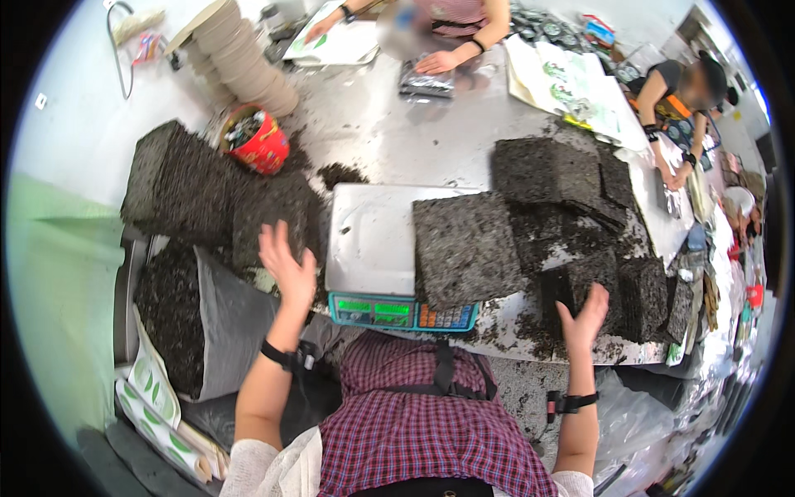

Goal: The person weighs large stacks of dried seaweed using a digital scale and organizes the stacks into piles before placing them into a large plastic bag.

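My left hand [290, 270] is open, fingers apart, over or beside a short stack of dark dried seaweed sheets [264, 214]. A taller seaweed block [180, 180] stands to its left. Between my hands sits a digital scale with a metal pan [369, 242] and a lit green display. One square seaweed piece [469, 242], maybe several sheets thick, covers the pan's right part and overhangs it. My right hand [584, 317], also open, is near small upright seaweed bundles [643, 298]. Whether either hand touches the seaweed I cannot tell.
Beyond the scale lie seaweed stacks [528, 168], crumbs and printed bags [559, 77]. A red tub [258, 140] stands near a leaning column of round containers [242, 62]. An open sack of dark flakes [171, 310] is at lower left. Two other people work across the table.
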